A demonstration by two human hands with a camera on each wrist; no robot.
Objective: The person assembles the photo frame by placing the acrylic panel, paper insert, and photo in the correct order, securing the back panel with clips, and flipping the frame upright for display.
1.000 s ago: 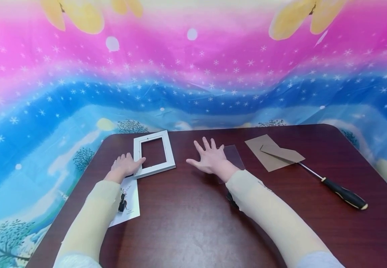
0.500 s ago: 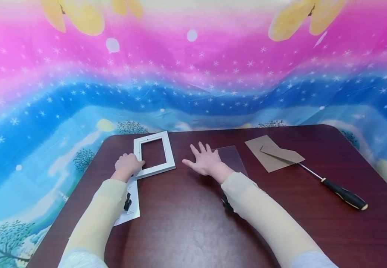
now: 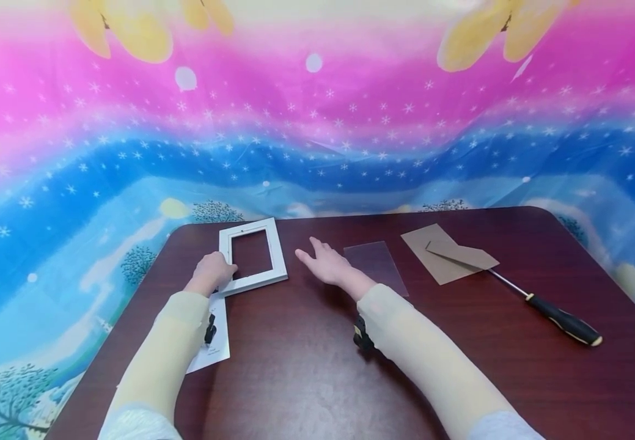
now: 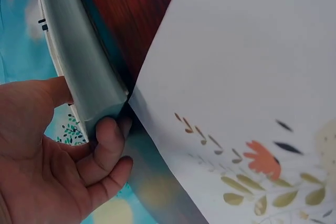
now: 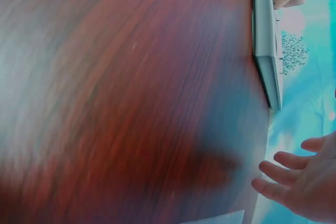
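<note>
A white picture frame (image 3: 251, 282) with a see-through middle lies at the back left of the table. My left hand (image 3: 211, 272) grips its near left corner; in the left wrist view the thumb is on one face and the fingers (image 4: 107, 140) curl under the frame's edge (image 4: 79, 61). Below that corner lies a white printed sheet (image 3: 215, 333) with a flower and leaf pattern, partly hidden by the forearm. My right hand (image 3: 325, 264) is held over the table between the frame and a clear rectangular sheet (image 3: 378, 269). Its fingers are extended and nothing is in it.
A brown backing board (image 3: 433, 260) with a fold-out stand leg lies at the back right. A screwdriver (image 3: 565, 318) with a black handle lies with its shaft against it. A colourful printed cloth (image 3: 317, 140) hangs behind the table's far edge.
My right hand has moved left off the clear sheet, uncovering it. The left hand's fingers have gone from spread on the frame's edge to curled around it. The frame has stayed put.
</note>
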